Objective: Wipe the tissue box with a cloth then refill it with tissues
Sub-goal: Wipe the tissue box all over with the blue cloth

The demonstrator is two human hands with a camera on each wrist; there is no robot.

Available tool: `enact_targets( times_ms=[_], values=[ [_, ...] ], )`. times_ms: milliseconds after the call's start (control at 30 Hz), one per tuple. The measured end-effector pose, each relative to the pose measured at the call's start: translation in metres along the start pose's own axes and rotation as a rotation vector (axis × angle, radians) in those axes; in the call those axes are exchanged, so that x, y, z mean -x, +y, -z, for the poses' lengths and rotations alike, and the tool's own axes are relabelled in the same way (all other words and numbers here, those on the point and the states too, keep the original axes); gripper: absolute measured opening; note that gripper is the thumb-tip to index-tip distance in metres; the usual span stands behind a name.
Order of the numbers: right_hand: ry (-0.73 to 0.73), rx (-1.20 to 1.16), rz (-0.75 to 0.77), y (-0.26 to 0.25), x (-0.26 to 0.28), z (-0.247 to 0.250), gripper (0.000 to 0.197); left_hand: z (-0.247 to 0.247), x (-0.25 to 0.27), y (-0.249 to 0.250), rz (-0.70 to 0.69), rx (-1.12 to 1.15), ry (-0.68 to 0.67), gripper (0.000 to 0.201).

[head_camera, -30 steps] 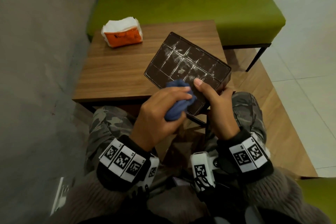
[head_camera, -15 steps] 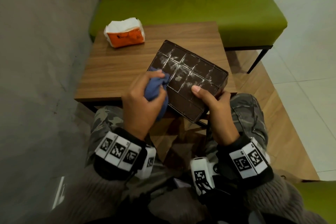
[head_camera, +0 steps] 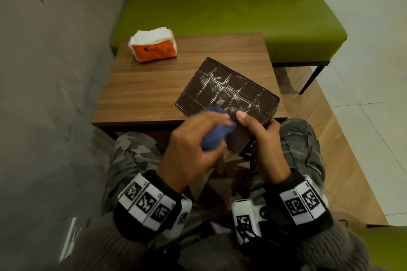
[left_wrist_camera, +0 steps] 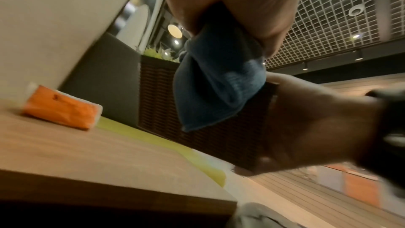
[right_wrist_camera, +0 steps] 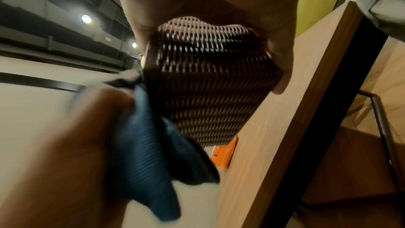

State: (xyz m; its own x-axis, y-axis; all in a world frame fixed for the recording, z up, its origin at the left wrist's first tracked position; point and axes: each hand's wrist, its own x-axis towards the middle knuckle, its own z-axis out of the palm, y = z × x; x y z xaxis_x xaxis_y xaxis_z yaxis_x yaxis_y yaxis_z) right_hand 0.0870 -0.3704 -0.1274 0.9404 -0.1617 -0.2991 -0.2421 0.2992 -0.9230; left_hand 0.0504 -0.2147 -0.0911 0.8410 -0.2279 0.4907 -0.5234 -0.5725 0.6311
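Two grips: both closed on things.
Left hand (head_camera: 193, 147): bunches cloth (head_camera: 217, 130) against tissue box (head_camera: 229, 94).
Right hand (head_camera: 264, 138): clasps the box's near end.

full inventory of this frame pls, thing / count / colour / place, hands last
tissue box: 1, dark brown with white dust streaks on its gridded face, held tilted over the near edge of the table
cloth: 1, blue, bunched against the near end of the tissue box
tissue pack: 1, orange wrapper with white tissues, far left corner of the table
table: 1, brown wood, in front of the person
bench: 1, green cushion on dark legs, behind the table
wall: 1, grey, to the left
left hand: 1, grips the cloth
right hand: 1, holds the near end of the tissue box, thumb on the gridded face
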Motion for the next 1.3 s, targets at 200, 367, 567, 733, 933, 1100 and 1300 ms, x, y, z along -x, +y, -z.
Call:
enact_targets(
  times_ms=[200, 367, 567, 733, 933, 1100, 1300],
  values=[
    [-0.163, -0.043, -0.031, -0.009, 0.0, 0.015, 0.1, 0.046, -0.019, -0.053, 0.534, 0.082, 0.325, 0.009],
    [-0.397, 0.056, -0.044, -0.024, -0.002, 0.028, 0.066, 0.072, -0.017, -0.058, 0.708, 0.492, -0.193, 0.094],
    [-0.432, 0.136, -0.019, -0.043, -0.011, 0.027, 0.098, 0.053, -0.011, -0.049, 0.723, 0.727, -0.359, 0.066],
    [-0.334, -0.09, 0.044, -0.03, -0.007, 0.018, 0.121, 0.024, -0.011, -0.04, 0.839, 0.963, -0.048, 0.035],
    [-0.262, -0.166, -0.057, -0.012, -0.002, 0.001, 0.106, 0.004, -0.01, -0.044, 0.774, 0.8, -0.086, 0.08],
    [-0.062, -0.069, 0.011, -0.008, -0.01, 0.012, 0.091, 0.015, -0.005, -0.057, 0.926, 0.535, 0.309, 0.092],
    [-0.003, -0.045, -0.072, 0.002, -0.004, 0.011, 0.096, 0.022, -0.016, -0.012, 0.481, 0.478, 0.488, 0.037]
  ],
)
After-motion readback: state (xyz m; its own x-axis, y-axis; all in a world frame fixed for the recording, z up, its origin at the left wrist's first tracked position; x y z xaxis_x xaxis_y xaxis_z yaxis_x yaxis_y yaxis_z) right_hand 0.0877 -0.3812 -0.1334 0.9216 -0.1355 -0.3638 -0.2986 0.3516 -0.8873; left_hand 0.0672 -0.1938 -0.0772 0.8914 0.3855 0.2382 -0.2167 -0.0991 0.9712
